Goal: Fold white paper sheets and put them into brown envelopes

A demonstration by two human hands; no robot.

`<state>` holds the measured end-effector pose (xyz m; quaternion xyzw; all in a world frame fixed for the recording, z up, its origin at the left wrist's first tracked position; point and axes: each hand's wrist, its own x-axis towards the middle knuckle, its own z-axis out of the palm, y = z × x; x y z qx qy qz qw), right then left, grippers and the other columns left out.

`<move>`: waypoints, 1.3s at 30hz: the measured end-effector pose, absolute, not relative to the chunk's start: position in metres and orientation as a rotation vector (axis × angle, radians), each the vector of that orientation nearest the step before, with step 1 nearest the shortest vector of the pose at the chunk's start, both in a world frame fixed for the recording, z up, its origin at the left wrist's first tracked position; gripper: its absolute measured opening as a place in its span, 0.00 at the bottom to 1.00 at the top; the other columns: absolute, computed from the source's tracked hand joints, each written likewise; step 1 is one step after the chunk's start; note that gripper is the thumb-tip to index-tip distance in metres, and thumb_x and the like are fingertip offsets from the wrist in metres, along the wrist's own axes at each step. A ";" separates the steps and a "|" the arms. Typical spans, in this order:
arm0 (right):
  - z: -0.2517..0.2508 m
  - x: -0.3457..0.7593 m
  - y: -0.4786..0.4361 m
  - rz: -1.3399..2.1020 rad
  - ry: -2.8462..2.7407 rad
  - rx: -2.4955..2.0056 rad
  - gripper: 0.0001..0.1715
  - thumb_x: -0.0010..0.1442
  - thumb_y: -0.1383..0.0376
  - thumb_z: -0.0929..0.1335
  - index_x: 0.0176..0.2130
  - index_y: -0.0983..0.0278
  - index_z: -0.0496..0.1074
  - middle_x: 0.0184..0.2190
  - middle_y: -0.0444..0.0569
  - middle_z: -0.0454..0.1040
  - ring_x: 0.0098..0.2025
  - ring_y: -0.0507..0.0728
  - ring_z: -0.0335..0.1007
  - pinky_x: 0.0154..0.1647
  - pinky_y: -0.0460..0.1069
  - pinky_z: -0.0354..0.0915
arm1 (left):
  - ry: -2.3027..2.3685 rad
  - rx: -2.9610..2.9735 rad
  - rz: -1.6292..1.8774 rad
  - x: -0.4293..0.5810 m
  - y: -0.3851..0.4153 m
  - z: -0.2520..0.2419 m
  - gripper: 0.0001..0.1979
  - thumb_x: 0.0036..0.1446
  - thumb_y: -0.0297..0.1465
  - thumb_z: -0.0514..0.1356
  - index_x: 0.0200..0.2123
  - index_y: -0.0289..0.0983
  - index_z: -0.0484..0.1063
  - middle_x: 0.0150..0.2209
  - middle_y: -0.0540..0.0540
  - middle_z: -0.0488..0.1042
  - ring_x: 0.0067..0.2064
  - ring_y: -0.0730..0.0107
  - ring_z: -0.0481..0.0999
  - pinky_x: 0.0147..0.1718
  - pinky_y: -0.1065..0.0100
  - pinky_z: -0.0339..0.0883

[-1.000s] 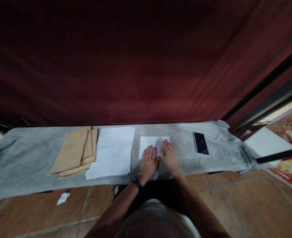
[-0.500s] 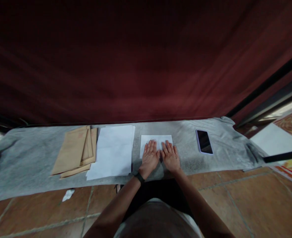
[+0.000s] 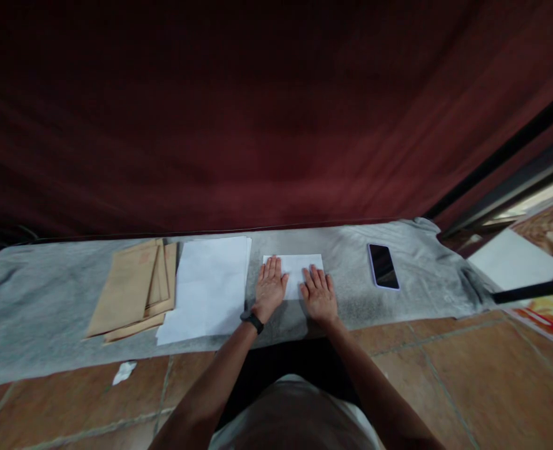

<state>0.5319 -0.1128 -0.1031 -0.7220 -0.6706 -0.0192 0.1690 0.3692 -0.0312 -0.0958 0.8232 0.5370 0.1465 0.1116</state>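
Note:
A small folded white sheet (image 3: 298,270) lies on the grey cloth (image 3: 51,312) in front of me. My left hand (image 3: 269,286) rests flat on its left edge, fingers stretched out, with a black band on the wrist. My right hand (image 3: 319,292) lies flat on the sheet's right part, fingers spread. Neither hand holds anything.
A stack of white paper (image 3: 207,286) lies left of my hands, and several brown envelopes (image 3: 133,289) lie further left. A dark phone (image 3: 382,265) rests on the cloth to the right. A red curtain hangs behind. A paper scrap (image 3: 123,372) lies on the tiled floor.
My hands were together at the sheet's middle; they have slid apart, the left one moving to the left edge and up, the right one staying on the right side.

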 end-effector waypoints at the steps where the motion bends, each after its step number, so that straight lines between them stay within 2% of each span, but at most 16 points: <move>1: -0.103 0.532 -0.113 -0.052 -1.903 -2.048 0.31 0.73 0.57 0.58 0.70 0.62 0.59 0.70 0.57 0.58 0.71 0.67 0.52 0.70 0.65 0.47 | 1.600 2.419 0.431 0.365 -0.034 -0.097 0.31 0.71 0.39 0.45 0.71 0.29 0.52 0.73 0.35 0.50 0.75 0.57 0.46 0.72 0.52 0.40; 6: -0.099 0.529 -0.108 -0.029 -1.874 -2.057 0.30 0.74 0.58 0.56 0.70 0.63 0.60 0.70 0.57 0.59 0.71 0.68 0.53 0.70 0.69 0.44 | 1.633 2.412 0.439 0.359 -0.042 -0.096 0.32 0.71 0.39 0.45 0.71 0.27 0.52 0.73 0.34 0.50 0.75 0.55 0.46 0.72 0.51 0.41; 11: -0.094 0.511 -0.083 0.045 -1.939 -1.948 0.31 0.74 0.60 0.55 0.71 0.65 0.57 0.71 0.56 0.57 0.72 0.65 0.52 0.71 0.64 0.46 | 1.623 2.398 0.436 0.360 -0.043 -0.091 0.31 0.71 0.38 0.44 0.71 0.28 0.52 0.73 0.34 0.50 0.75 0.54 0.46 0.71 0.49 0.41; 16: -0.101 0.503 -0.069 0.019 -2.010 -1.897 0.29 0.74 0.61 0.57 0.69 0.64 0.61 0.69 0.56 0.60 0.71 0.63 0.54 0.71 0.63 0.48 | 1.632 2.397 0.418 0.359 -0.043 -0.090 0.31 0.71 0.39 0.44 0.71 0.30 0.52 0.73 0.35 0.51 0.75 0.56 0.46 0.72 0.51 0.41; 35: -0.111 0.583 -0.095 -0.090 -1.836 -2.112 0.33 0.73 0.54 0.57 0.70 0.66 0.59 0.70 0.60 0.60 0.70 0.69 0.53 0.70 0.66 0.44 | 1.652 2.422 0.380 0.360 -0.043 -0.092 0.32 0.71 0.40 0.44 0.72 0.29 0.51 0.73 0.35 0.50 0.75 0.55 0.46 0.72 0.51 0.40; 39: -0.107 0.588 -0.100 -0.120 -1.752 -2.164 0.33 0.73 0.56 0.57 0.69 0.71 0.58 0.70 0.64 0.58 0.70 0.70 0.53 0.69 0.68 0.45 | 1.660 2.435 0.370 0.361 -0.043 -0.091 0.32 0.71 0.40 0.44 0.71 0.27 0.52 0.73 0.34 0.50 0.75 0.54 0.46 0.71 0.51 0.41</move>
